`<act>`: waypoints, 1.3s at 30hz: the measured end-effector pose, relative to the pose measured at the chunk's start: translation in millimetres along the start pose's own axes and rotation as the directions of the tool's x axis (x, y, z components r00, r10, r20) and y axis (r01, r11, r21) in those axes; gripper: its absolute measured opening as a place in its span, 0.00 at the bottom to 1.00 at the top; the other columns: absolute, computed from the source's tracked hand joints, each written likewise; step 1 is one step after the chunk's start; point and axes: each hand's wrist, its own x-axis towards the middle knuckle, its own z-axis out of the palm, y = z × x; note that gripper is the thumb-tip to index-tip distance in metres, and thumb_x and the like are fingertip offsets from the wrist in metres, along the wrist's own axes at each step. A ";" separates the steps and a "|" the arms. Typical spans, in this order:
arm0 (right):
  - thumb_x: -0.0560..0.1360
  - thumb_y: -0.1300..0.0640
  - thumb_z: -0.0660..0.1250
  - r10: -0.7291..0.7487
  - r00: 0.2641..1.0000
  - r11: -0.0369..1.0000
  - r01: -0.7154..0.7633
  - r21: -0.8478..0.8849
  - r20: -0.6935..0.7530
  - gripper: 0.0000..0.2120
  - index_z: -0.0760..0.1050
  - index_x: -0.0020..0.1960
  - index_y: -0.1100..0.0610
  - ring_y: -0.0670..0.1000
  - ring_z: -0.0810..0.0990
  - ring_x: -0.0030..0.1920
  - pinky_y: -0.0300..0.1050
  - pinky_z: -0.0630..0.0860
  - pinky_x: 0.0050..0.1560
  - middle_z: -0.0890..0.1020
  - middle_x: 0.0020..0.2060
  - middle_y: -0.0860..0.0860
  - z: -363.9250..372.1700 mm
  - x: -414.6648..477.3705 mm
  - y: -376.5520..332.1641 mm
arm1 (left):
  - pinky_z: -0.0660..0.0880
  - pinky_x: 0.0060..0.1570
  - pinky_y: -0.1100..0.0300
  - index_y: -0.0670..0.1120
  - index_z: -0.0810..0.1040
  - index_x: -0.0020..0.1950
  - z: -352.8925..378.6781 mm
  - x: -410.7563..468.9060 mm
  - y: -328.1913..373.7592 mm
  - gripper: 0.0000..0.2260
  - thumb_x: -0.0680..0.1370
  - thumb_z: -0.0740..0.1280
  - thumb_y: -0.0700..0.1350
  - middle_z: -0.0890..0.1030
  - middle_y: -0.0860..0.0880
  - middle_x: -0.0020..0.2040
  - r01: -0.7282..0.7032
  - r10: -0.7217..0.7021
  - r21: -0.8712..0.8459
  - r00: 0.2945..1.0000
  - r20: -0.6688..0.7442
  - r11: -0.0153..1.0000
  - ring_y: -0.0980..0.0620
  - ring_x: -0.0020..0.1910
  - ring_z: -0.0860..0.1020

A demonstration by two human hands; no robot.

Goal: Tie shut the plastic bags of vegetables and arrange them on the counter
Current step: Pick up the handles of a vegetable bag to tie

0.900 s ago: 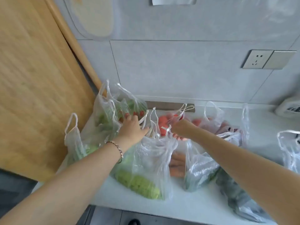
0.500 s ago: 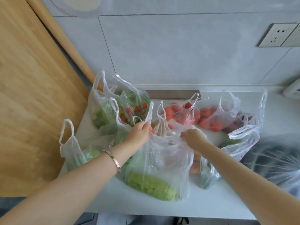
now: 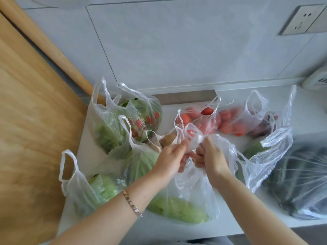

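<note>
Several clear plastic bags of vegetables stand on the white counter (image 3: 221, 230). The front middle bag (image 3: 191, 197) holds a pale green vegetable. My left hand (image 3: 170, 160) and my right hand (image 3: 209, 157) meet above it, and each pinches one of this bag's handles, drawn together. Behind stand a bag of greens and small red tomatoes (image 3: 127, 121), a tied bag of tomatoes (image 3: 200, 119) and an open bag of tomatoes (image 3: 235, 121). A bag with a green leafy vegetable (image 3: 92, 188) stands at the front left.
A wooden panel (image 3: 31, 121) borders the counter on the left. A tiled wall with a socket (image 3: 300, 20) rises behind. At the right lie a bag of dark green vegetables (image 3: 299, 181) and an open bag (image 3: 265, 156) beside it. A white appliance (image 3: 316, 80) sits far right.
My hands came together from the bag's two sides, gathering its handles at the middle. The view tilted further down toward the counter.
</note>
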 end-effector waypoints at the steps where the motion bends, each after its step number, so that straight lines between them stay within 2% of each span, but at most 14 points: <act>1: 0.76 0.63 0.55 0.007 0.999 1.000 -0.008 0.026 0.033 0.16 0.73 0.31 0.57 0.52 0.69 0.30 0.42 0.67 0.29 0.70 0.24 0.52 4.0 -2.5 2.9 | 0.59 0.22 0.67 0.41 0.73 0.34 4.3 -1.5 -2.8 0.16 0.79 0.60 0.47 0.66 0.54 0.23 -0.005 0.006 0.028 1.000 -0.027 1.000 0.59 0.20 0.63; 4: 0.74 0.69 0.58 0.011 0.992 0.989 -0.030 0.147 0.129 0.16 0.76 0.30 0.61 0.55 0.71 0.29 0.50 0.68 0.34 0.74 0.22 0.54 5.3 -11.0 9.0 | 0.65 0.23 0.68 0.42 0.76 0.40 14.5 -5.4 -13.7 0.08 0.76 0.66 0.46 0.72 0.55 0.23 -0.004 0.006 0.012 0.982 -0.189 1.000 0.58 0.23 0.69; 7: 0.75 0.67 0.60 -0.061 0.984 0.991 0.039 0.130 0.170 0.16 0.76 0.30 0.61 0.52 0.70 0.30 0.45 0.68 0.35 0.74 0.24 0.53 -6.0 -17.4 10.7 | 0.68 0.25 0.67 0.46 0.74 0.47 21.7 -9.0 -15.4 0.06 0.74 0.69 0.44 0.76 0.51 0.29 0.072 -0.110 -0.138 0.948 -0.297 0.988 0.56 0.27 0.73; 10: 0.75 0.68 0.59 -0.119 0.967 0.993 0.113 0.037 0.225 0.15 0.74 0.30 0.61 0.50 0.68 0.31 0.41 0.67 0.35 0.71 0.27 0.56 -18.2 -22.0 12.6 | 0.64 0.23 0.67 0.44 0.76 0.39 27.4 -10.5 -15.4 0.07 0.76 0.66 0.45 0.71 0.53 0.23 0.124 -0.162 -0.159 0.953 -0.255 0.979 0.58 0.22 0.69; 15: 0.74 0.51 0.66 -0.185 0.940 0.942 0.253 -0.222 0.286 0.22 0.74 0.37 0.71 0.55 0.72 0.28 0.40 0.69 0.37 0.76 0.27 0.64 -28.9 -28.0 16.5 | 0.63 0.22 0.66 0.48 0.78 0.42 40.1 -14.1 -12.3 0.08 0.77 0.64 0.49 0.72 0.54 0.23 0.187 -0.188 -0.033 0.942 -0.277 0.982 0.58 0.21 0.66; 18: 0.77 0.52 0.61 -0.223 0.954 0.925 0.272 -0.263 0.201 0.19 0.77 0.30 0.57 0.42 0.70 0.22 0.29 0.65 0.29 0.74 0.17 0.44 -34.3 -31.1 10.1 | 0.62 0.22 0.66 0.43 0.77 0.44 43.3 -14.5 -10.3 0.10 0.78 0.62 0.47 0.69 0.55 0.21 0.135 -0.117 0.060 0.961 -0.249 0.989 0.58 0.21 0.65; 21: 0.78 0.54 0.59 -0.289 0.934 0.922 0.330 -0.200 0.209 0.20 0.76 0.29 0.53 0.43 0.67 0.21 0.31 0.64 0.29 0.71 0.16 0.43 -42.2 -35.2 2.9 | 0.62 0.23 0.67 0.40 0.73 0.46 44.8 -19.9 -2.0 0.08 0.78 0.62 0.45 0.69 0.54 0.22 0.032 -0.013 0.090 0.979 -0.205 0.995 0.57 0.22 0.64; 25: 0.77 0.60 0.60 -0.492 0.837 0.827 0.535 -0.172 0.239 0.20 0.78 0.31 0.45 0.42 0.71 0.27 0.28 0.67 0.33 0.78 0.24 0.38 -49.2 -41.8 1.1 | 0.66 0.28 0.68 0.41 0.68 0.56 44.8 -24.4 -0.1 0.14 0.77 0.64 0.49 0.74 0.55 0.26 -0.004 0.020 0.119 0.991 -0.136 0.993 0.59 0.24 0.68; 27: 0.76 0.57 0.62 -0.545 0.801 0.789 0.590 -0.173 0.249 0.19 0.78 0.32 0.39 0.42 0.73 0.29 0.27 0.68 0.34 0.79 0.31 0.35 -51.5 -42.5 3.7 | 0.67 0.27 0.71 0.40 0.67 0.60 46.4 -27.2 0.3 0.19 0.75 0.67 0.49 0.72 0.54 0.29 -0.067 0.081 0.104 0.987 -0.136 0.992 0.62 0.23 0.69; 29: 0.76 0.50 0.63 -0.554 0.787 0.780 0.605 -0.163 0.272 0.12 0.78 0.37 0.38 0.44 0.74 0.31 0.29 0.69 0.36 0.79 0.35 0.38 -52.1 -40.3 6.2 | 0.68 0.26 0.72 0.44 0.67 0.59 48.1 -29.3 -0.2 0.15 0.75 0.67 0.43 0.74 0.54 0.31 -0.147 0.162 0.093 0.970 -0.179 0.985 0.63 0.23 0.72; 31: 0.75 0.47 0.60 -0.540 0.787 0.788 0.598 -0.150 0.298 0.11 0.78 0.39 0.44 0.44 0.74 0.31 0.33 0.69 0.37 0.79 0.33 0.42 -51.9 -39.3 6.0 | 0.69 0.27 0.70 0.47 0.71 0.57 47.4 -29.6 -0.1 0.12 0.75 0.67 0.41 0.77 0.51 0.35 -0.201 0.221 0.115 0.953 -0.205 0.973 0.63 0.26 0.74; 34: 0.79 0.56 0.58 -0.438 0.843 0.879 0.474 -0.049 0.311 0.18 0.81 0.36 0.50 0.42 0.70 0.27 0.33 0.69 0.33 0.79 0.25 0.42 -49.2 -39.8 0.9 | 0.68 0.29 0.70 0.41 0.79 0.48 43.2 -24.2 -4.2 0.07 0.77 0.64 0.43 0.79 0.53 0.32 -0.245 0.265 0.142 0.953 -0.144 0.959 0.62 0.26 0.74; 37: 0.79 0.57 0.58 -0.175 0.978 0.984 0.170 0.051 0.116 0.18 0.76 0.34 0.62 0.46 0.68 0.22 0.35 0.66 0.24 0.74 0.17 0.46 -45.8 -29.4 6.4 | 0.68 0.27 0.70 0.42 0.78 0.42 44.2 -17.7 -12.3 0.07 0.78 0.62 0.39 0.75 0.54 0.25 -0.230 0.267 0.177 0.937 -0.227 0.957 0.60 0.23 0.70; 39: 0.78 0.55 0.59 -0.001 1.000 0.996 0.002 0.090 -0.016 0.19 0.69 0.29 0.60 0.46 0.66 0.19 0.35 0.64 0.20 0.70 0.15 0.47 -45.3 -19.4 14.8 | 0.69 0.30 0.71 0.43 0.77 0.42 46.6 -17.6 -22.1 0.05 0.77 0.64 0.37 0.77 0.54 0.33 -0.282 0.358 0.295 0.901 -0.245 0.913 0.61 0.26 0.73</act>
